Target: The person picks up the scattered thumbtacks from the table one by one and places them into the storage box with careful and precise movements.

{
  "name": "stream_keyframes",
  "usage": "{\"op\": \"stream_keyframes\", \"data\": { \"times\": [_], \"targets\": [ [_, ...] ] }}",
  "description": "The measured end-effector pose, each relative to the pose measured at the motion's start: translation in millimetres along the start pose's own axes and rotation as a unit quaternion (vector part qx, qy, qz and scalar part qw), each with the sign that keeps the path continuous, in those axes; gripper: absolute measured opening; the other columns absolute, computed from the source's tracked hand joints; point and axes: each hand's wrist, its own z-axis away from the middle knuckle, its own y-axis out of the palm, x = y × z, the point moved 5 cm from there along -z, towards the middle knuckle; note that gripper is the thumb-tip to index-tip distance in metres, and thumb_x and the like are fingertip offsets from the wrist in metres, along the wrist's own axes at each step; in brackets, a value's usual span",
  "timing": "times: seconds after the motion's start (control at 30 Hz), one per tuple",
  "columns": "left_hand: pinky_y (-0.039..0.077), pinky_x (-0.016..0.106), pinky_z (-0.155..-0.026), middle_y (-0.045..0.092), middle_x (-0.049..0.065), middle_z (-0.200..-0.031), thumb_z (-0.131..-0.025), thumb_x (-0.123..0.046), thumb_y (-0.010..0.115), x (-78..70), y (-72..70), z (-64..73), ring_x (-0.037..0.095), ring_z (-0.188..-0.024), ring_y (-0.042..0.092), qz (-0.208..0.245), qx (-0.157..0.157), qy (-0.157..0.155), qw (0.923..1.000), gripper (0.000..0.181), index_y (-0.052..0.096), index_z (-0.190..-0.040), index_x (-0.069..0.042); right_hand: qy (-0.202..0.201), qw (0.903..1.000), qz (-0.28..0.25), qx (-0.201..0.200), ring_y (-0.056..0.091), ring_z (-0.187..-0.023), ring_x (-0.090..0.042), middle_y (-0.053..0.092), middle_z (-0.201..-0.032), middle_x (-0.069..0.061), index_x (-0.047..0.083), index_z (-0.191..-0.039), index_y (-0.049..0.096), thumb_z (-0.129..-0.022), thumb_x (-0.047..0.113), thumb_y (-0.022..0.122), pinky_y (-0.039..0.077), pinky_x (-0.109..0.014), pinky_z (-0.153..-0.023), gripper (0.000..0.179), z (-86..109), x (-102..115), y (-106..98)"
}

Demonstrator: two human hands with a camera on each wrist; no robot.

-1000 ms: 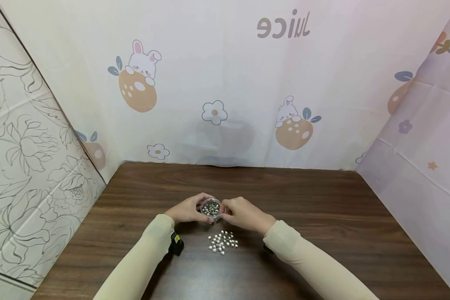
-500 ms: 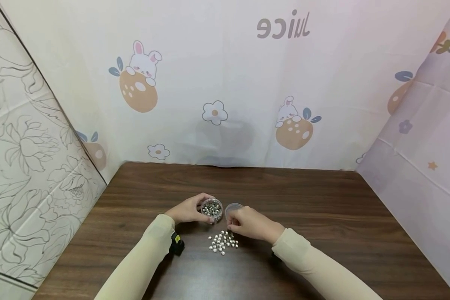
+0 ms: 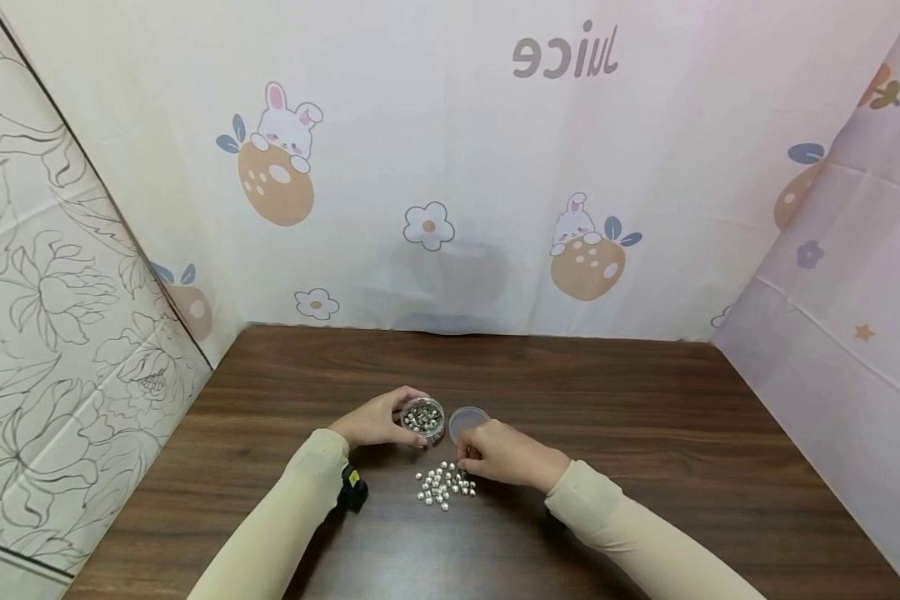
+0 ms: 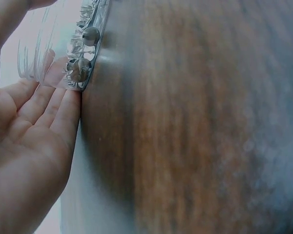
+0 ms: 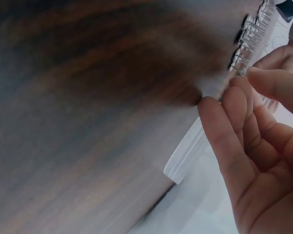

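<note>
My left hand point(image 3: 375, 419) holds a clear round jar point(image 3: 437, 437) upright on the table, thumb on the near side and fingers around the far side. Silver thumbtacks point(image 3: 422, 417) fill its bottom; in the left wrist view the jar's threaded neck point(image 4: 34, 53) shows. Loose thumbtacks point(image 3: 438, 487) lie in front of the jar, several with points up in the right wrist view. At their far right edge, my right hand point(image 3: 506, 454) pinches a thumbtack point(image 5: 239, 71) between thumb and fingertips; its head is mostly hidden. Behind that hand lies the clear lid point(image 3: 465, 418).
The dark wooden table point(image 3: 630, 417) reaches back to a printed curtain point(image 3: 487, 167), with more curtain at both sides. A black wrist camera point(image 3: 354, 490) sits under the left wrist.
My right hand has moved from the jar's rim rightward and toward me, down to the loose thumbtacks, uncovering the lid. My left hand and the jar have stayed in place.
</note>
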Motion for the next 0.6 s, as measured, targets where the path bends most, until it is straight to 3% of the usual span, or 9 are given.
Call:
{"op": "stream_keyframes", "data": {
  "times": [0.3,0.6],
  "targets": [
    [0.048,0.045,-0.097,0.06,0.008,-0.129,-0.083,-0.013,0.083,-2.2,-0.7,2.6,0.025,-0.112,0.061,0.0,0.002,-0.002,1.0,0.067,0.05,-0.141,-0.012,-0.008,0.9996,0.027,0.001,0.047,-0.059,0.003,0.054,-0.067,0.015,0.015,-0.082,0.067,-0.091,0.008,0.072,0.044,-0.018,-0.055,0.012,0.2,4.7,-0.9],
    [0.048,0.046,-0.097,0.06,0.015,-0.129,-0.082,-0.008,0.082,-1.5,0.8,1.4,0.03,-0.114,0.06,0.006,-0.003,-0.003,1.0,0.067,0.049,-0.14,-0.006,-0.01,0.9994,0.031,0.005,0.046,-0.058,0.003,0.053,-0.067,0.015,0.015,-0.081,0.068,-0.09,0.008,0.073,0.043,-0.018,-0.055,0.013,0.6,6.1,-1.5]
  ]
}}
